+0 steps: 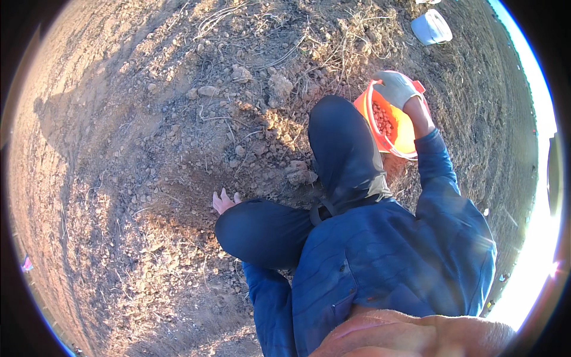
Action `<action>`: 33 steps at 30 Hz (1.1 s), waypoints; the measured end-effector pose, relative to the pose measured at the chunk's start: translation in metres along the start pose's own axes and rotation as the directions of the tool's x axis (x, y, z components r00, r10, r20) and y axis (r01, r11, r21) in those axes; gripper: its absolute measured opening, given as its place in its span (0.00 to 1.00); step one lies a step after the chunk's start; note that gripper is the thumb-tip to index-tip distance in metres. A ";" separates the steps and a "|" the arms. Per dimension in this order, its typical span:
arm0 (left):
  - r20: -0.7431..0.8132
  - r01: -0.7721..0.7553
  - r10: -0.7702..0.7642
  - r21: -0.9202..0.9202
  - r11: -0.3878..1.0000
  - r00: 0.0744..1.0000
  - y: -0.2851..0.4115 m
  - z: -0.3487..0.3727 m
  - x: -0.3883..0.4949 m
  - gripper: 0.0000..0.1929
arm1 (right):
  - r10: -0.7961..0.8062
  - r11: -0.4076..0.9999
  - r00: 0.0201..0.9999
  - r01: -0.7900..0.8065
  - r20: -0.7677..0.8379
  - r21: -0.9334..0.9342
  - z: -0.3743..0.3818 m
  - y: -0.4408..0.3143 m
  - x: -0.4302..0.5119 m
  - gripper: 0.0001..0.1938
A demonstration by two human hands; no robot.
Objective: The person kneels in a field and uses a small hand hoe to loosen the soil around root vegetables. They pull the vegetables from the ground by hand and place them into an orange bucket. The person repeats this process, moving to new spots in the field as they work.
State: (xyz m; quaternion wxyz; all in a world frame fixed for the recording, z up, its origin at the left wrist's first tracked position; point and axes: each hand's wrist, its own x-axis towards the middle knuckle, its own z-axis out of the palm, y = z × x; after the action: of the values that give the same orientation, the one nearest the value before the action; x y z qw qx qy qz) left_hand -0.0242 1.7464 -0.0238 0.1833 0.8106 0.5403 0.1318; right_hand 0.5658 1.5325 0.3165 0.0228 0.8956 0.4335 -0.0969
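Observation:
My right hand, in a pale grey glove, grips the far rim of an orange plastic bucket. The bucket tilts beside my right knee, its mouth facing me. Inside it lie many small reddish, roundish pieces, too small to name surely. My bare left hand is low over the soil, just beyond my left knee, with its fingers spread and nothing visible in them. The left knee hides its palm and wrist. I am crouching in dark trousers and a blue jacket.
A white bucket stands farther off at the upper right, with part of another white object behind it. Clods and dry stalks cover the ground ahead. A pink item lies at the far left.

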 end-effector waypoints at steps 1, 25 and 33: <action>0.033 -0.022 0.021 0.022 1.000 0.999 0.001 -0.001 -0.001 0.30 | -0.051 0.999 0.998 0.052 -0.020 0.015 0.006 -0.010 0.018 0.20; 0.006 0.019 -0.019 0.070 0.997 1.000 0.023 -0.010 -0.013 0.26 | -0.591 0.769 0.739 0.394 0.323 0.504 0.205 -0.162 0.092 0.23; 0.032 0.081 -0.083 0.056 0.995 0.996 0.026 -0.017 -0.011 0.26 | -0.458 0.837 0.889 0.425 0.016 0.346 0.169 -0.200 0.180 0.20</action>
State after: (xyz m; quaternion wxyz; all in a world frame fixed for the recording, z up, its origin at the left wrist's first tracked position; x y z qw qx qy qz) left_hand -0.0137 1.7298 0.0025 0.1755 0.7945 0.5734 0.0957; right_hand 0.4924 1.7746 0.1244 -0.1307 0.7564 0.6038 -0.2152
